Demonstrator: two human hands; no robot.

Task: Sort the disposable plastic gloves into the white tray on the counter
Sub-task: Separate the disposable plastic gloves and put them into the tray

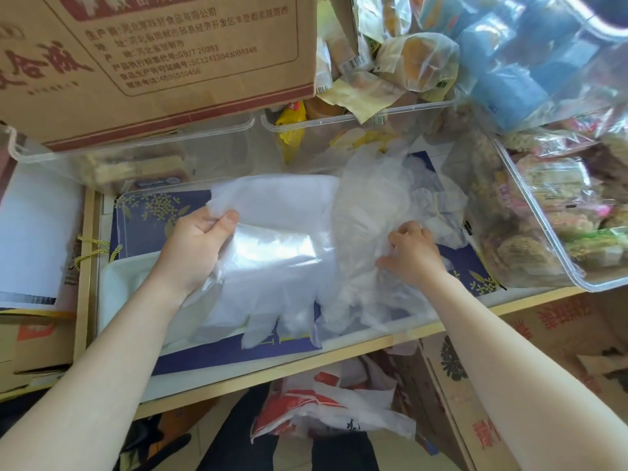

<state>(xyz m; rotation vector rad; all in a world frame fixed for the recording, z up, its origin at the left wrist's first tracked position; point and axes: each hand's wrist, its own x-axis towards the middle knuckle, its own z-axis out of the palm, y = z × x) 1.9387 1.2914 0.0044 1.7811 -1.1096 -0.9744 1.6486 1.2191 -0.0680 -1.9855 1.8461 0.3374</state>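
While both hands (195, 239) (413, 253) pinch gloves (272, 266), snack packets (560, 212) fill the clear bin (530, 212).

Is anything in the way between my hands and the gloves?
Nothing visible. The left hand already pinches the flat stack of gloves, and the right hand is dug into the crumpled pile of gloves beside it.

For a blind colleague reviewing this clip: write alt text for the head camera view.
Two bare hands sort clear disposable gloves over a shallow tray on a counter: the left hand pinches a flattened stack of gloves, while the right hand digs into a crumpled glove pile. A cardboard box and clear bins of packaged snacks crowd the back.
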